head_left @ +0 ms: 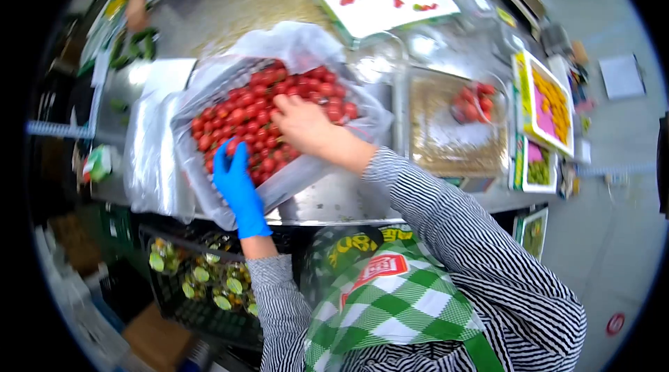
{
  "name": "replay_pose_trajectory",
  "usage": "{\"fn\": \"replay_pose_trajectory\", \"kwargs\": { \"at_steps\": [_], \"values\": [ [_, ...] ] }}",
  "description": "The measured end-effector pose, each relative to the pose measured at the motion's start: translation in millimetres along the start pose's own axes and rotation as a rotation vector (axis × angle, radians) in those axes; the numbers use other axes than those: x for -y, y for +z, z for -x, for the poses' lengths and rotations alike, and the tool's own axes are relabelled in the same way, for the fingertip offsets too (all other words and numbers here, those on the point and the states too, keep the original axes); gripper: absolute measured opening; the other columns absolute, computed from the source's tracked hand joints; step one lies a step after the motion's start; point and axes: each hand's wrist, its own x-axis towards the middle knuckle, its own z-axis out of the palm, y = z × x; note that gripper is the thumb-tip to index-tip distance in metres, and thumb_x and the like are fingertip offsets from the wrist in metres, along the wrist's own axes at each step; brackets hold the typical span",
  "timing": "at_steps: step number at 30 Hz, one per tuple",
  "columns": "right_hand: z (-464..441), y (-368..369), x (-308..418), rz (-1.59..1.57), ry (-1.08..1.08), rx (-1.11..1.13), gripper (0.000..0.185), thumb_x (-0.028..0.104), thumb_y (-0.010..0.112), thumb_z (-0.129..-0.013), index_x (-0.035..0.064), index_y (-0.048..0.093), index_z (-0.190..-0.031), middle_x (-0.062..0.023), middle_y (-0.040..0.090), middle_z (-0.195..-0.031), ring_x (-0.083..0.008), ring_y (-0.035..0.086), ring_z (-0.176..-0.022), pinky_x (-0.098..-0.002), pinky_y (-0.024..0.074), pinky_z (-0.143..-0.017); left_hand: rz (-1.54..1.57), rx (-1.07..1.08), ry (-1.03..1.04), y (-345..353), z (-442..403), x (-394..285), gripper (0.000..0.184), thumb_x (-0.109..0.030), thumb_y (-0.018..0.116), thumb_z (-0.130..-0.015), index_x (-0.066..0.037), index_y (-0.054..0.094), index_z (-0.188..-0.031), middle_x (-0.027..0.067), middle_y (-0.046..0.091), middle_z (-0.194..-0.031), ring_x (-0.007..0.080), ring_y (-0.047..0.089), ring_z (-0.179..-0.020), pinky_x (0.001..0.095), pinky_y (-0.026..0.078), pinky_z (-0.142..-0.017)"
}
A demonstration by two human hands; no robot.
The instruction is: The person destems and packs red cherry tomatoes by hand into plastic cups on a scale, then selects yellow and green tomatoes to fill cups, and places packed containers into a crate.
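Cherry tomatoes, red and loose, fill a box lined with white plastic on the metal table. My left hand, in a blue glove, is at the box's near left side, with one tomato between its fingertips. Bare and slightly blurred, my right hand reaches over the middle of the heap. Its fingers are curled down among the tomatoes, and whatever they grip is hidden. To the right, a clear round tub with red fruit in it stands on a tray-like surface.
A white tray with scattered red and green pieces lies at the back. Boxes of yellow fruit and green fruit stand right. Clear plastic bags lie left. Below sits a black crate of packed tubs. Another person's arm shows far left.
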Motion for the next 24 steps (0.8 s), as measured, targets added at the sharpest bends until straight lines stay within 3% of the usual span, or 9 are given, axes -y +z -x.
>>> {"fn": "replay_pose_trajectory", "kwargs": {
  "at_steps": [5, 8, 12, 16, 22, 24],
  "values": [
    [-1.2, -19.7, -7.0, -0.107, 0.119, 0.136, 0.034, 0.022, 0.074, -0.07, 0.0111, 0.066, -0.101, -0.0172, 0.048, -0.108, -0.0331, 0.053, -0.099, -0.0433, 0.0505, -0.078, -0.04, -0.007, 0.035, 0.9, -0.6, 1.7, 0.027, -0.018, 0.066, -0.085, -0.003, 0.062, -0.107, 0.0043, 0.06, -0.098, 0.0135, 0.055, -0.081, 0.0276, 0.045, -0.072],
    [2.1, -14.6, 0.1, -0.194, 0.302, 0.07, 0.031, 0.026, 0.072, -0.073, 0.0103, 0.067, -0.099, -0.0183, 0.048, -0.109, -0.0347, 0.052, -0.1, -0.0444, 0.0495, -0.08, -0.068, -0.022, 0.02, 0.7, -1.8, 3.3, 0.028, -0.017, 0.067, -0.084, -0.002, 0.062, -0.106, 0.0047, 0.06, -0.095, 0.0135, 0.055, -0.08, 0.0277, 0.045, -0.071],
    [9.1, -4.1, 13.6, -0.194, 0.361, -0.039, 0.022, 0.017, 0.062, -0.076, 0.0068, 0.067, -0.095, -0.0187, 0.048, -0.108, -0.0364, 0.05, -0.102, -0.0423, 0.0511, -0.078, -0.075, 0.009, 0.03, -3.5, -7.2, 11.2, 0.039, -0.02, 0.066, -0.085, 0.0, 0.056, -0.117, 0.0096, 0.062, -0.105, 0.0188, 0.059, -0.092, 0.0314, 0.048, -0.08],
    [12.5, -2.1, 13.5, -0.202, 0.309, -0.057, 0.019, 0.013, 0.063, -0.073, 0.0057, 0.068, -0.089, -0.0189, 0.049, -0.108, -0.0358, 0.05, -0.1, -0.0402, 0.0524, -0.077, -0.106, 0.076, 0.066, -11.5, -15.3, 18.2, 0.044, -0.022, 0.064, -0.086, 0.001, 0.052, -0.122, 0.0124, 0.061, -0.109, 0.0217, 0.06, -0.095, 0.0329, 0.047, -0.082],
    [21.2, -4.6, 11.8, -0.49, 0.459, -0.246, 0.022, 0.009, 0.067, -0.069, 0.0033, 0.066, -0.09, -0.0238, 0.046, -0.113, -0.0409, 0.05, -0.101, -0.0429, 0.0508, -0.083, -0.123, 0.092, 0.14, -9.8, -17.1, 20.3, 0.044, -0.023, 0.066, -0.086, 0.003, 0.053, -0.119, 0.0133, 0.061, -0.108, 0.0222, 0.06, -0.094, 0.0334, 0.047, -0.081],
    [25.2, -6.9, 8.7, -0.659, 0.486, -0.371, 0.021, 0.01, 0.067, -0.068, 0.0036, 0.065, -0.088, -0.0214, 0.053, -0.101, -0.0368, 0.052, -0.099, -0.0416, 0.0497, -0.082, -0.126, 0.111, 0.149, -9.6, -14.5, 18.3, 0.043, -0.022, 0.066, -0.085, 0.003, 0.053, -0.117, 0.0125, 0.062, -0.106, 0.0218, 0.06, -0.093, 0.033, 0.048, -0.08]
  ]
}}
